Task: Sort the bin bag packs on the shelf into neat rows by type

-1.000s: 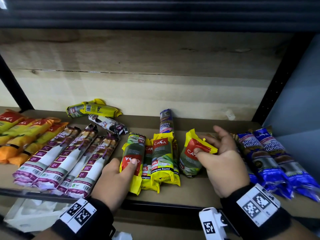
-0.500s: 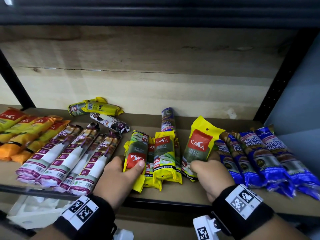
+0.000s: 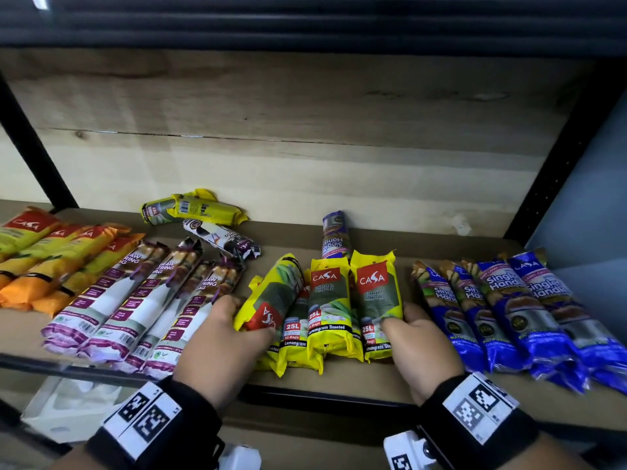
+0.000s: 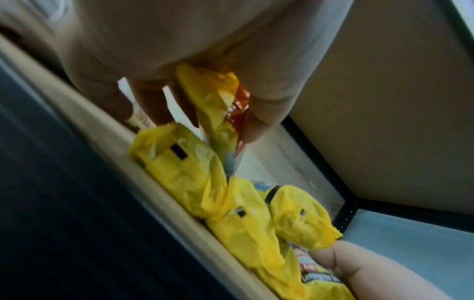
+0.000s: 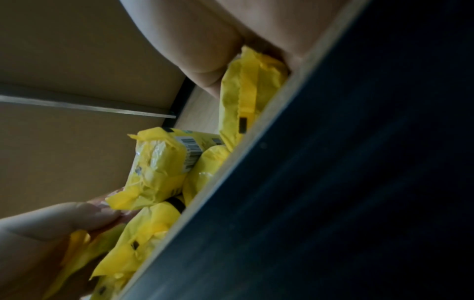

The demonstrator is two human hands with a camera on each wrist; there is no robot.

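Nearest you, your left hand (image 3: 222,337) grips the leftmost yellow pack (image 3: 271,296), thumb across its red label and fingers curled behind it, holding it tilted with its top leaning right over its neighbours. Your right hand (image 3: 415,337) wraps the lower end of the rightmost yellow pack (image 3: 376,296), thumb on its front, and that pack lies touching the middle yellow pack (image 3: 327,300). All of these sit near the front edge of the shelf (image 3: 356,381), between the white and purple packs (image 3: 135,300) on your left and the blue packs (image 3: 515,310) on your right. Beyond the white ones, at far left, lies the row of orange packs (image 3: 51,259). Further back, a lone blue pack (image 3: 334,234) lies just behind the yellow group, a white pack (image 3: 222,240) lies askew, and a stray yellow pack (image 3: 195,208) rests against the back wall.
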